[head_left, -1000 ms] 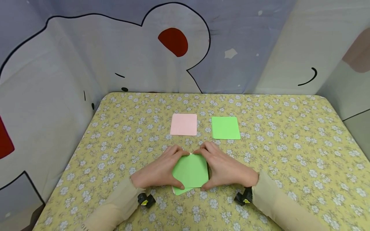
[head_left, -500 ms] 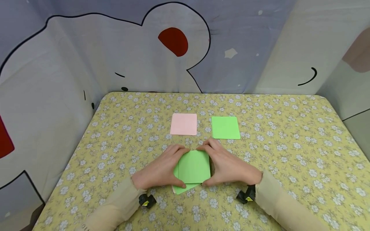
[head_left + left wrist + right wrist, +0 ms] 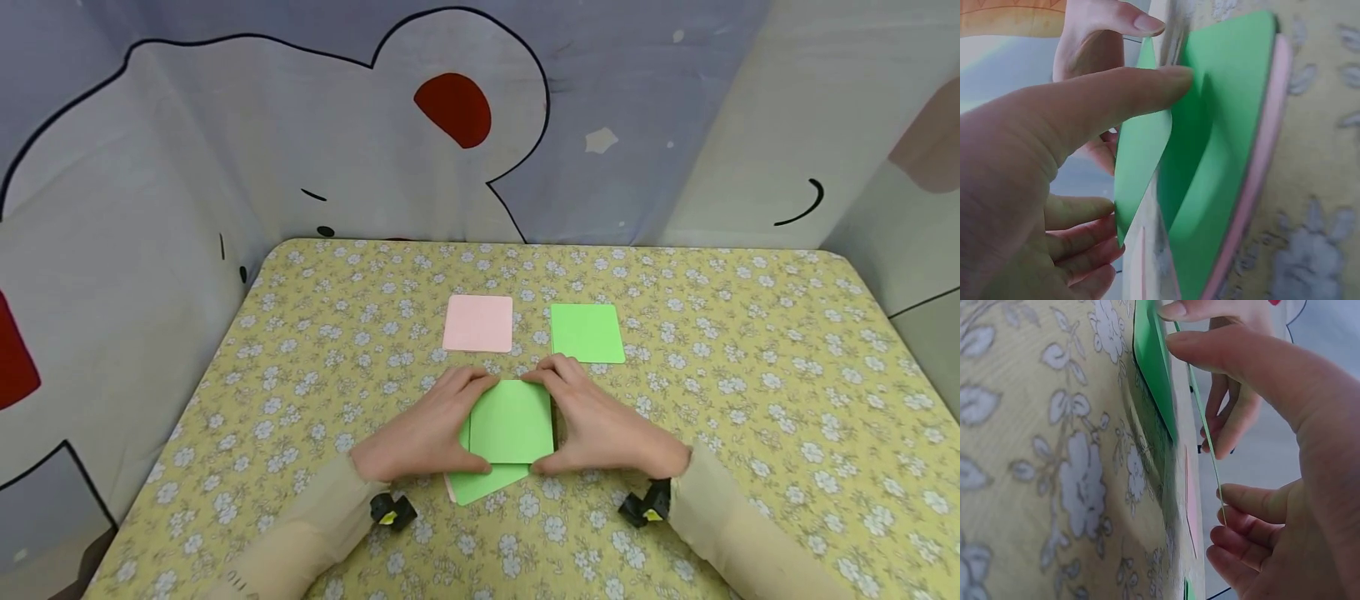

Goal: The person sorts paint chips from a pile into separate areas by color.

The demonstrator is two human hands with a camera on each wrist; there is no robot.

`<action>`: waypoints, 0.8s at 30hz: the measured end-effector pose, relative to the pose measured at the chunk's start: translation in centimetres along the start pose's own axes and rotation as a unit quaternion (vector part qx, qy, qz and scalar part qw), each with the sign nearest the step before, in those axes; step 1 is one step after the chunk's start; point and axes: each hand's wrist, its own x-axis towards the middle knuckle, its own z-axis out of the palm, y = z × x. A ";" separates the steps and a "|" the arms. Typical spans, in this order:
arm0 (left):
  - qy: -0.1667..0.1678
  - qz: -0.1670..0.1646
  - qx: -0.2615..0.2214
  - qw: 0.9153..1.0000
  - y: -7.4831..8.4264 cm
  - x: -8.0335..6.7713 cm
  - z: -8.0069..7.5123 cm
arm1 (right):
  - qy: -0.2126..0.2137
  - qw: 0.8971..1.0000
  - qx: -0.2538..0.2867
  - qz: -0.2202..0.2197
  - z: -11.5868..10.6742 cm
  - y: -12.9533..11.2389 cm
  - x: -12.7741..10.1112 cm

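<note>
A thin square green card (image 3: 512, 422) is raised between both hands. My left hand (image 3: 427, 429) grips its left edge, thumb at the near corner and fingers at the far one. The right hand (image 3: 603, 421) holds the opposite edge the same way. In the right wrist view the lifted card (image 3: 1205, 422) appears edge-on, above the tabletop. Below it lies another green card (image 3: 1229, 156), rotated slightly from the upper one, with a pink card's edge (image 3: 1271, 125) showing beneath. The held card partly hides this lower pile in the head view.
Farther back on the yellow flowered tablecloth (image 3: 750, 400) lie a pink square card (image 3: 478, 323) and, to its right, a bright green square card (image 3: 587, 333). A printed curtain (image 3: 615, 100) hangs behind the table.
Both hands have moved the upper green card away from the body and slightly right, so more of the lower green card shows. The two cards at the back stay put.
</note>
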 end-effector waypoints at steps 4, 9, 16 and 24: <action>-0.001 0.001 0.004 1.000 0.4 0.8 -0.1 | 0.009 1.000 -0.009 0.006 -0.1 0.3 -0.1; 0.001 0.006 0.015 1.000 0.9 1.7 -0.1 | 0.018 1.000 -0.011 0.010 -0.6 0.6 -0.3; 0.010 0.028 0.027 0.999 1.3 3.4 -0.4 | 0.036 0.999 -0.027 0.021 -1.6 1.3 -0.7; 0.016 0.039 0.035 0.998 1.9 5.7 -0.9 | 0.047 0.997 -0.034 0.050 -3.2 2.2 -1.2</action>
